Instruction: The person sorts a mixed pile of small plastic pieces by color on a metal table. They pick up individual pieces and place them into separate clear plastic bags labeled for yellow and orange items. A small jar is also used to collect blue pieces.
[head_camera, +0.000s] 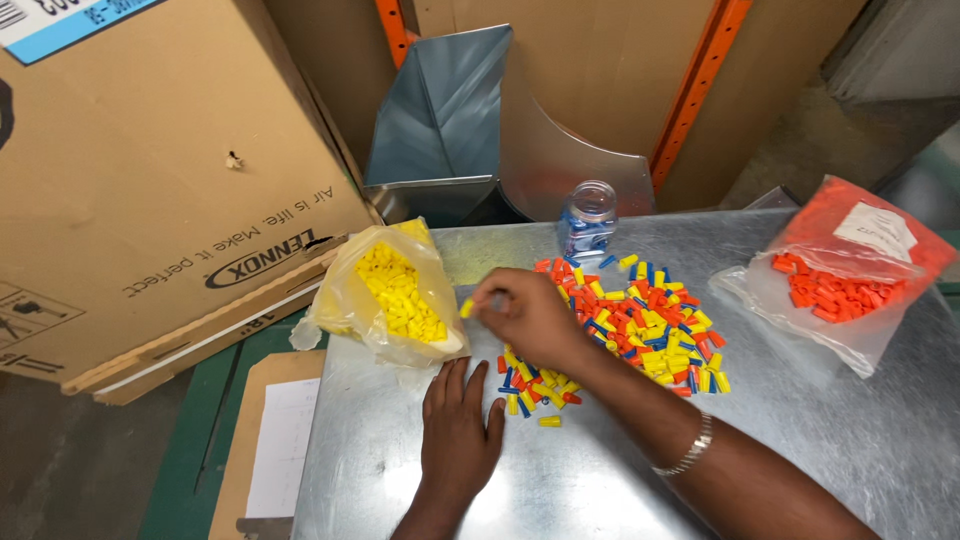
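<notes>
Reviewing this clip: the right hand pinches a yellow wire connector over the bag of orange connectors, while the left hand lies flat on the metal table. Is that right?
Not quite. In the head view the right hand pinches the yellow wire connector beside the bag of yellow connectors; the bag of orange connectors lies far off at the table's other side. The left hand does lie flat on the metal table.

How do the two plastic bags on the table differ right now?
The yellow bag lies at the table's left edge, close to the right hand; the orange bag lies at the far right, away from both hands. The yellow bag holds only yellow caps, the orange bag only orange ones. The orange bag carries a white paper label; none shows on the yellow bag. Both are thin plastic bags lying on the metal table, either side of the mixed pile.
</notes>
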